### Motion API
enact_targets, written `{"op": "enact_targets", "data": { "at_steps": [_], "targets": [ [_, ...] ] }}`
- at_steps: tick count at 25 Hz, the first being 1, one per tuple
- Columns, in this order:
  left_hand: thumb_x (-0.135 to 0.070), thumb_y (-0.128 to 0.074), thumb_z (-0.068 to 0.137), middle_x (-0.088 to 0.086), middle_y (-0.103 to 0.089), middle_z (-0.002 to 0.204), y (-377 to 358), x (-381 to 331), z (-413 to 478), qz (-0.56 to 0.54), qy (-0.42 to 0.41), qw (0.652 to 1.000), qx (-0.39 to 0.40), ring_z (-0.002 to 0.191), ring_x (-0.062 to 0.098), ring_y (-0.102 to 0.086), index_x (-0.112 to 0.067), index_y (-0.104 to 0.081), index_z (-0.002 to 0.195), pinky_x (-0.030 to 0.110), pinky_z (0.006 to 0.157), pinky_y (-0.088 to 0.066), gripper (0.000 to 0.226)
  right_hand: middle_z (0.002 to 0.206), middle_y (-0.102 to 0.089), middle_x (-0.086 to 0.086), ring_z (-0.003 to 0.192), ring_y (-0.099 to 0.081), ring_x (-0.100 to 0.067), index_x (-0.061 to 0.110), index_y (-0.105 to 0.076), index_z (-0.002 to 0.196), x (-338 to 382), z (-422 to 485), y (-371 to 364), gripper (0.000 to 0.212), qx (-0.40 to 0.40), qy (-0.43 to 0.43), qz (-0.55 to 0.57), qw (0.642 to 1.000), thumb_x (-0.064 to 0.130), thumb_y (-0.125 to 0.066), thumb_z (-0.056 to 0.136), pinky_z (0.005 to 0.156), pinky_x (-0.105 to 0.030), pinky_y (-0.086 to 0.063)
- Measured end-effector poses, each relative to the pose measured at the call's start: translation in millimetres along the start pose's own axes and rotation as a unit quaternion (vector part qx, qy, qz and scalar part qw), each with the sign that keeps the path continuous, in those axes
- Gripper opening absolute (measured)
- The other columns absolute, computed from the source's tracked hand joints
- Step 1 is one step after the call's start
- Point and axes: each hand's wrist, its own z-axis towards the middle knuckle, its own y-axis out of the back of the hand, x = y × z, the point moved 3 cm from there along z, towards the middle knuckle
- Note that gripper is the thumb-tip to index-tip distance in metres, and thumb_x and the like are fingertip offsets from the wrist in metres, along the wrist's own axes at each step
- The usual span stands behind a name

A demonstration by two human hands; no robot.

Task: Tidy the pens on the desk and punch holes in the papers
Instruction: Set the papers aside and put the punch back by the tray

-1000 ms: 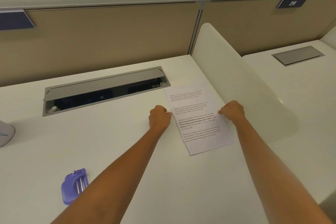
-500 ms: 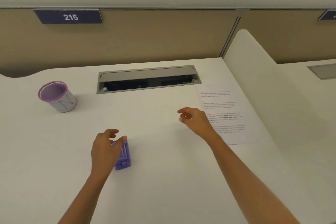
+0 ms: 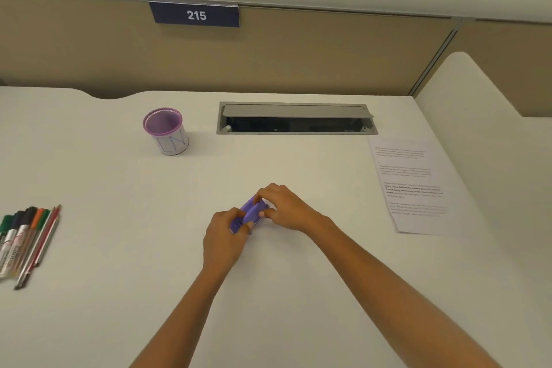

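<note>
A small purple hole punch (image 3: pixel 250 213) is at the middle of the white desk (image 3: pixel 268 293), held between both hands. My left hand (image 3: pixel 224 238) grips its near end and my right hand (image 3: pixel 286 210) grips its far end. A printed sheet of paper (image 3: pixel 413 185) lies flat at the right, apart from both hands. Several pens and markers (image 3: pixel 25 240) lie side by side at the left edge. A purple-rimmed pen cup (image 3: pixel 166 131) stands upright at the back left, nothing showing inside it.
A grey cable tray (image 3: pixel 295 118) with its lid raised is set into the desk behind the hands. A white side divider (image 3: pixel 490 134) rises on the right. A tan back panel carries a sign reading 215 (image 3: pixel 195 14).
Both hands left the paper and came left to the hole punch; both now hold it. The view swung left, bringing the cup and then the pens into sight.
</note>
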Motion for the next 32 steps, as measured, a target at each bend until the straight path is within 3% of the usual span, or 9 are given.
{"op": "enact_targets", "data": {
  "at_steps": [3,5,12,17,22,25,28,32],
  "targets": [
    [-0.017,-0.070,0.084,-0.004,-0.060,0.103,10.6,6.5,0.3,0.091,-0.155,0.984,-0.003,0.088,0.016,-0.058,-0.018,-0.069,0.097,0.018,0.070,-0.044,0.014,0.121,-0.054,-0.001,0.103,-0.055,-0.018,0.015,-0.062,0.099,-9.5,-25.8,-8.6,0.011,-0.076,0.044,-0.007,0.996,0.016,-0.062,0.089,0.090,-0.027,-0.046],
    [-0.011,-0.069,0.083,0.001,-0.062,0.112,10.6,12.6,2.8,0.134,-0.198,0.971,0.026,0.092,0.021,-0.062,-0.014,-0.070,0.100,0.024,0.075,-0.052,0.017,0.124,-0.054,-0.001,0.100,-0.058,-0.018,0.014,-0.061,0.099,-12.2,-40.7,-23.3,0.009,-0.114,0.061,-0.017,0.991,0.013,-0.060,0.090,0.085,-0.021,-0.047],
    [-0.005,-0.067,0.084,0.004,-0.063,0.120,10.0,15.1,11.7,0.074,-0.226,0.971,0.040,0.098,0.021,-0.064,-0.011,-0.069,0.101,0.021,0.083,-0.048,0.018,0.125,-0.054,0.000,0.097,-0.060,-0.016,0.014,-0.061,0.101,-6.7,-47.7,-29.4,0.009,-0.188,0.056,0.019,0.980,0.015,-0.060,0.092,0.085,-0.013,-0.045],
    [-0.007,-0.069,0.085,0.005,-0.065,0.117,18.2,-4.0,21.8,0.016,-0.226,0.973,0.039,0.101,0.023,-0.064,-0.008,-0.069,0.103,0.027,0.088,-0.050,0.018,0.121,-0.057,-0.005,0.100,-0.061,-0.020,0.010,-0.064,0.103,-0.3,-42.9,-14.3,0.013,-0.217,0.047,0.061,0.973,0.011,-0.063,0.090,0.090,-0.027,-0.052],
    [-0.013,-0.065,0.088,0.005,-0.068,0.105,30.5,-50.3,67.8,-0.098,-0.112,0.983,0.105,0.096,0.025,-0.065,-0.012,-0.066,0.106,0.032,0.084,-0.053,0.018,0.116,-0.064,0.001,0.102,-0.063,-0.016,0.020,-0.060,0.119,1.7,-21.5,36.8,0.033,-0.257,-0.065,0.299,0.917,0.011,-0.066,0.088,0.080,-0.014,-0.053],
    [-0.021,-0.067,0.088,0.010,-0.065,0.118,23.4,-71.6,102.0,-0.121,-0.031,0.984,0.131,0.106,0.028,-0.063,-0.013,-0.058,0.121,0.038,0.090,-0.053,0.035,0.126,-0.063,-0.011,0.109,-0.063,-0.025,0.010,-0.056,0.130,-12.4,0.3,61.8,0.041,-0.259,-0.199,0.379,0.866,0.013,-0.066,0.090,0.092,-0.033,-0.054],
    [-0.023,-0.073,0.082,0.017,-0.060,0.127,4.2,-71.9,130.4,-0.140,0.075,0.981,0.108,0.112,0.032,-0.061,-0.006,-0.050,0.132,0.044,0.097,-0.052,0.058,0.125,-0.063,-0.017,0.104,-0.064,-0.029,0.002,-0.059,0.125,-30.7,20.2,65.3,0.039,-0.263,-0.280,0.416,0.824,0.011,-0.068,0.088,0.087,-0.034,-0.055],
    [-0.032,-0.074,0.080,0.024,-0.065,0.115,-26.5,-63.9,164.8,-0.120,0.179,0.972,0.094,0.098,0.034,-0.065,0.006,-0.063,0.113,0.041,0.094,-0.054,0.051,0.113,-0.069,-0.017,0.091,-0.064,-0.024,0.005,-0.069,0.103,-57.1,47.3,68.1,0.020,-0.280,-0.323,0.374,0.823,0.018,-0.067,0.089,0.079,-0.028,-0.053]
  ]
}}
